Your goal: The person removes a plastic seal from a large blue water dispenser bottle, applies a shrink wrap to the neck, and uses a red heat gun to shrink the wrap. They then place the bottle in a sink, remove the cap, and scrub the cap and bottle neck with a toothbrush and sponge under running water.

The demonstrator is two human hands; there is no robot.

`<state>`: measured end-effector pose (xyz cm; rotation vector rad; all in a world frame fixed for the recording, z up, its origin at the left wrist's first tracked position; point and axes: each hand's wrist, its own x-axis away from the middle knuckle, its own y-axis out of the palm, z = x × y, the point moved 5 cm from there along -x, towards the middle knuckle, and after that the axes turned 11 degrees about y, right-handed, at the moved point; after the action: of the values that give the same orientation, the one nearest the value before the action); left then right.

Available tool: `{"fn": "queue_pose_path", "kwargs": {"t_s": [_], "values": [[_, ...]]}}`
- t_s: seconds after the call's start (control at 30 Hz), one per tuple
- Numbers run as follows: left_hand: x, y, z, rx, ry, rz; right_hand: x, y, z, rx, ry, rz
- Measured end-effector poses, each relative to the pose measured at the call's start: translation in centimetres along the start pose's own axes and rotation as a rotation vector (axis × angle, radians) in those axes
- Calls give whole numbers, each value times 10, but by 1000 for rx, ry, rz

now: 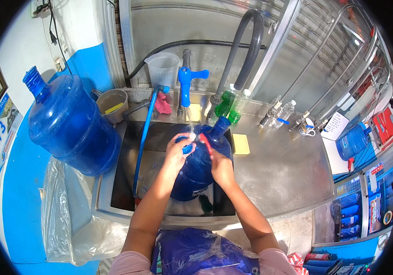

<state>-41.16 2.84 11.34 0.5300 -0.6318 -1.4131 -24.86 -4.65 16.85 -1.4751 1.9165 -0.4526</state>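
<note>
My left hand [173, 156] holds a round blue cap [187, 149], with a small white piece [192, 136] at the fingertips. Water runs down from a blue-handled faucet [185, 86] onto these fingers. In my right hand [222, 169] is a small red brush [204, 142], possibly a toothbrush, its head close to the cap. Beneath both hands a blue plastic water jug [196, 173] lies tilted in the stainless steel sink [229, 201], its neck pointing up and to the right. A blue pipe [145, 137] crosses the sink's left side.
A large blue water jug [76, 127] stands left of the sink. Yellow sponges [240, 144], green-liquid bottles [224, 103], a pink cloth [162, 103] and a grey dipper [114, 103] surround the basin. Clear plastic sheeting [65, 220] hangs at lower left. Metal pipes rise behind the steel counter [282, 172].
</note>
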Motion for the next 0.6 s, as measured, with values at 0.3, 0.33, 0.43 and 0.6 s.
{"fn": "queue_pose_path", "kwargs": {"t_s": [0.3, 0.33, 0.43, 0.6], "values": [[-6, -7, -19, 58, -187, 18, -3, -2, -3, 84, -89, 39], [-7, -5, -19, 80, -182, -15, -4, -1, -2, 108, -87, 15], [-8, -6, -19, 103, -191, -24, -8, -1, 1, 134, -91, -4], [-6, -3, -16, 85, -215, -38, -14, 0, 4, 185, -99, 9]]}}
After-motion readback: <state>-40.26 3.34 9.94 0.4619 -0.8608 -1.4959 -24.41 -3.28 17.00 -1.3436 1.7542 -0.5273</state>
